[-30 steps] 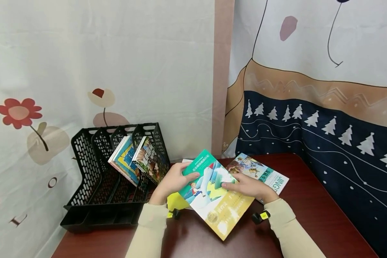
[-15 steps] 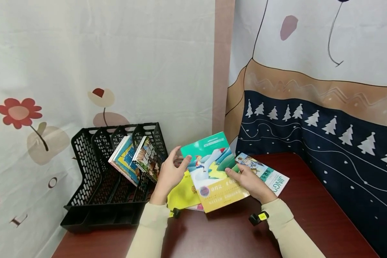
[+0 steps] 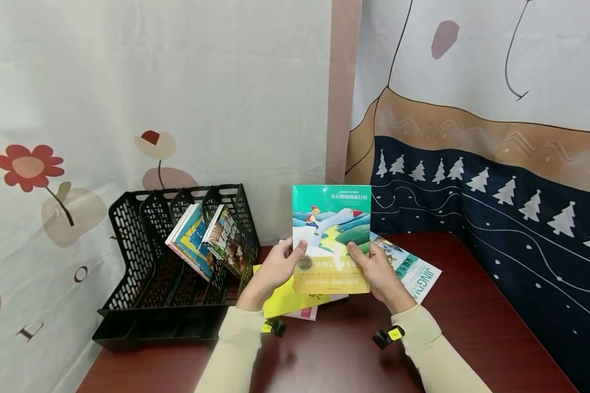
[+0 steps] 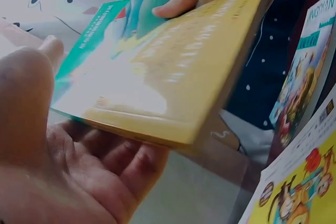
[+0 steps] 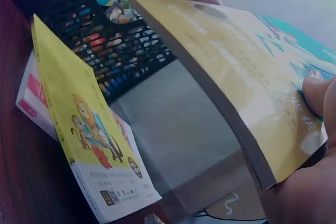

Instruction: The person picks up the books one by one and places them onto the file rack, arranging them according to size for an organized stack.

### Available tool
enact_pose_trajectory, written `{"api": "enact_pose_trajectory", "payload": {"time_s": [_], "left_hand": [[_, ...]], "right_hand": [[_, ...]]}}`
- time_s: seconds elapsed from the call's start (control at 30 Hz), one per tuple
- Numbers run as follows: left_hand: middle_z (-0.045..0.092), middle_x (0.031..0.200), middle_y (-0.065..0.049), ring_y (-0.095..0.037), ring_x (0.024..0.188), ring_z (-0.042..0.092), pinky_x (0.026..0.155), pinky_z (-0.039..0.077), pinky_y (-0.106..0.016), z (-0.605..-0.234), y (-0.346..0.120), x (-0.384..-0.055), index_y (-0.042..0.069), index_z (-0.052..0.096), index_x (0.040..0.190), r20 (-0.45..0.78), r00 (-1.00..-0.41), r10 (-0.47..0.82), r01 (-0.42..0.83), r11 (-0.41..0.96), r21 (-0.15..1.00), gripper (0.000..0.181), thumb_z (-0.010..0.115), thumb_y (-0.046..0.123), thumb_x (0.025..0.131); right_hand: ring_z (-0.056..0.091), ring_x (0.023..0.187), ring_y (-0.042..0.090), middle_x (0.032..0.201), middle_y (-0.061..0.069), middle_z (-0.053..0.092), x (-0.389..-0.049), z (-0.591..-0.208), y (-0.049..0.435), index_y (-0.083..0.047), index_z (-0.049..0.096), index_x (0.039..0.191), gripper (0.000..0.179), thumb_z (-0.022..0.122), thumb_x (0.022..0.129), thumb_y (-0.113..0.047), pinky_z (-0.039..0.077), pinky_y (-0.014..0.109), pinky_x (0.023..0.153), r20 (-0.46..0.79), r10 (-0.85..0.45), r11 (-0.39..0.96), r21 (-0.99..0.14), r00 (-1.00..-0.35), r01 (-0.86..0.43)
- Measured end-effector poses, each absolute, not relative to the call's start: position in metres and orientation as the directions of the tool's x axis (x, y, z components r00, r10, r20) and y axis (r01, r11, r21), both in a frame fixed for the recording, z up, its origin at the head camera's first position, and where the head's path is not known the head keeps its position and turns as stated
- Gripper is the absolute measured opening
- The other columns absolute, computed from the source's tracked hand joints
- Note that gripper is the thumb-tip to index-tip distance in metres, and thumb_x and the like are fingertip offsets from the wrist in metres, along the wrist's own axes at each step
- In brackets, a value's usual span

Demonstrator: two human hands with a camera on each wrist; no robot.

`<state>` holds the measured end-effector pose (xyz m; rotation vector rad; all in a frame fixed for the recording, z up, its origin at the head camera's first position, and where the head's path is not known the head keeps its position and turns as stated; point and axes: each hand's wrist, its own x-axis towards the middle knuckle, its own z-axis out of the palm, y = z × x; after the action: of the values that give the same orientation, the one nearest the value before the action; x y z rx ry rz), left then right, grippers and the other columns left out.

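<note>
A children's book (image 3: pixel 331 218) with a green top, a goose picture and a yellow lower band is held up above the table, its cover facing me. My right hand (image 3: pixel 376 270) grips its lower right edge, thumb across the front and fingers behind. At the lower left edge my left hand (image 3: pixel 275 267) holds it, thumb at the front. The left wrist view shows the left fingers (image 4: pixel 142 163) curled beneath the book. Below lies a yellow book (image 3: pixel 280 297), overlapping a pink-and-white book (image 3: pixel 305 313). Another book (image 3: pixel 413 270) lies partly hidden behind my right hand.
To the left stands a black mesh file rack (image 3: pixel 133 256) with several slots. Blue-covered books (image 3: pixel 194 243) lean in one slot and a brown picture book (image 3: pixel 226 240) in another. Printed curtains (image 3: pixel 255 109) hang behind the dark red table (image 3: pixel 334 355).
The green-and-yellow book has turned from slanted to upright and risen to face me. Both hands have moved with it, the left one from its upper edge to its lower left edge.
</note>
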<state>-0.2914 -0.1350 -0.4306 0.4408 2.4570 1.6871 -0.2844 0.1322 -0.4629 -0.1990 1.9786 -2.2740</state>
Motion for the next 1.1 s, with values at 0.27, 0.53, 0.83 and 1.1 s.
{"api": "enact_pose_trajectory", "payload": {"time_s": [0.27, 0.53, 0.83, 1.1], "left_hand": [[0.071, 0.115, -0.006, -0.011, 0.102, 0.072, 0.091, 0.057, -0.026, -0.433, -0.138, -0.29, 0.009, 0.058, 0.14, 0.032, -0.888, 0.458, 0.095, 0.116, 0.989, 0.05, 0.057, 0.052, 0.114], [0.072, 0.143, -0.013, -0.013, 0.107, 0.079, 0.093, 0.064, -0.029, -0.432, -0.139, -0.289, 0.018, 0.048, 0.162, 0.009, -0.861, 0.509, 0.054, 0.074, 0.996, 0.059, 0.064, 0.046, 0.112], [0.079, 0.128, -0.015, -0.013, 0.103, 0.08, 0.093, 0.063, -0.027, -0.43, -0.142, -0.293, 0.01, 0.062, 0.149, 0.022, -0.918, 0.396, 0.089, 0.152, 0.984, 0.058, 0.058, 0.056, 0.113], [0.081, 0.117, -0.014, -0.018, 0.098, 0.082, 0.089, 0.067, -0.032, -0.431, -0.148, -0.296, 0.006, 0.071, 0.132, 0.079, -0.951, 0.298, 0.105, 0.071, 0.992, 0.05, 0.065, 0.051, 0.111]], "right_hand": [[0.082, 0.089, 0.012, 0.105, -0.003, 0.082, -0.279, -0.461, 0.123, -0.012, 0.056, 0.142, 0.046, 0.06, 0.114, -0.047, 0.068, 0.032, 0.079, -0.033, -0.203, -0.149, -0.987, -0.979, 0.064], [0.082, 0.09, 0.012, 0.108, -0.003, 0.082, -0.278, -0.462, 0.119, -0.008, 0.055, 0.147, 0.052, 0.06, 0.113, -0.048, 0.068, 0.03, 0.081, -0.029, -0.197, -0.145, -0.988, -0.98, 0.059], [0.081, 0.088, 0.011, 0.103, -0.003, 0.082, -0.28, -0.465, 0.124, -0.007, 0.058, 0.14, 0.047, 0.06, 0.114, -0.046, 0.067, 0.028, 0.079, -0.042, -0.246, -0.125, -0.989, -0.968, 0.075], [0.082, 0.091, 0.014, 0.109, 0.002, 0.083, -0.281, -0.465, 0.128, -0.002, 0.055, 0.151, 0.056, 0.059, 0.115, -0.044, 0.067, 0.03, 0.081, -0.052, -0.382, -0.036, -0.997, -0.923, 0.071]]}}
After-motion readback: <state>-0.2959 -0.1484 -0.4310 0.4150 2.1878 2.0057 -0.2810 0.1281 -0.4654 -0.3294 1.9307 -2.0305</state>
